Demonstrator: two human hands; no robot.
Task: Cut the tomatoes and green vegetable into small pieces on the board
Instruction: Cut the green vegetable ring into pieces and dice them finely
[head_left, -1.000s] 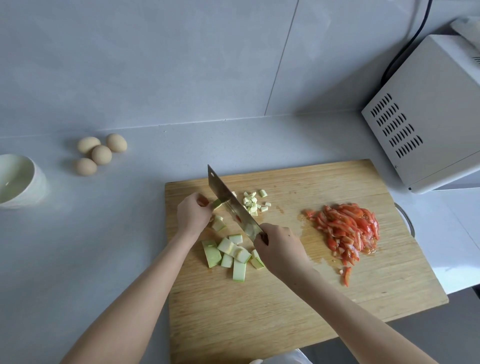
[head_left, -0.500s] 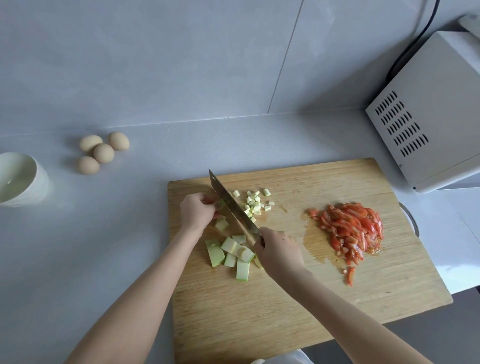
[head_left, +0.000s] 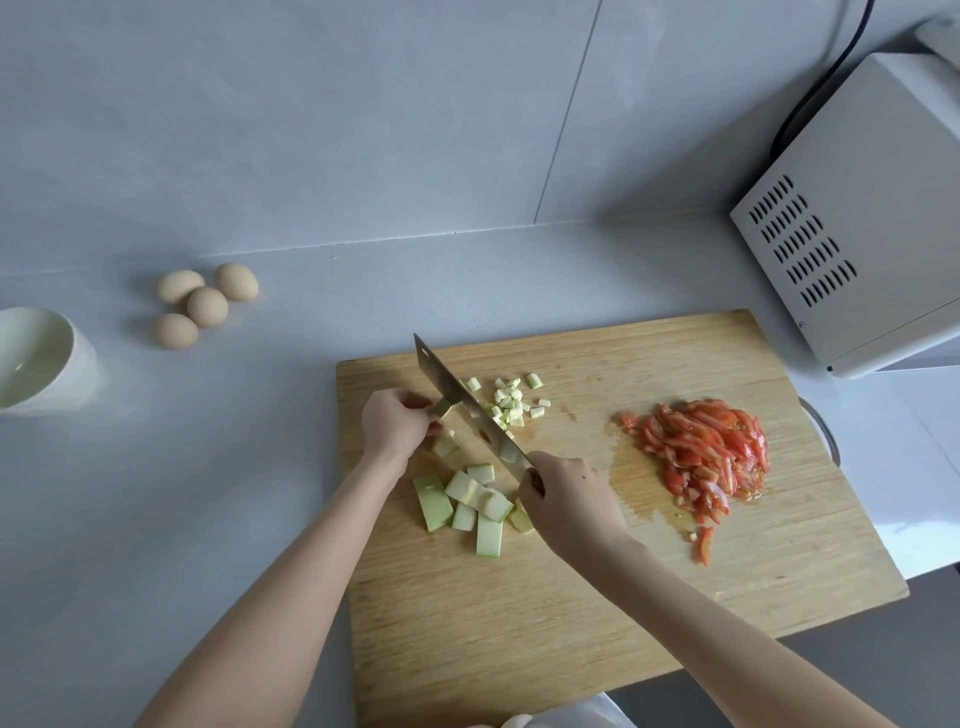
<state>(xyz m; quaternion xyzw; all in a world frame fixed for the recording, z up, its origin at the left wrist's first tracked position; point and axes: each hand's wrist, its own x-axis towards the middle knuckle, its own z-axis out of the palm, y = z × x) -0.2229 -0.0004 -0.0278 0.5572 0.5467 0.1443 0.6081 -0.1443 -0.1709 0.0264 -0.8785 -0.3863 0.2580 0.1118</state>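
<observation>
A wooden cutting board (head_left: 597, 597) lies on the grey counter. My right hand (head_left: 569, 501) grips the handle of a cleaver (head_left: 457, 405), whose blade runs diagonally up and to the left. With curled fingers my left hand (head_left: 392, 431) holds a strip of green vegetable (head_left: 442, 409) against the blade's left side. Small green dice (head_left: 511, 400) lie to the right of the blade. Larger green slabs (head_left: 467, 501) are heaped between my wrists. A pile of red tomato strips (head_left: 701, 457) sits on the board's right half.
Several eggs (head_left: 205, 304) lie on the counter at the far left, next to a white bowl (head_left: 36, 358). A white microwave (head_left: 872, 223) with a black cable stands at the right, close to the board's far corner. The tiled wall runs behind.
The cleaver has kept chopping in place at the green strip, adding small dice to the right of the blade. Both hands stay in nearly the same spots.
</observation>
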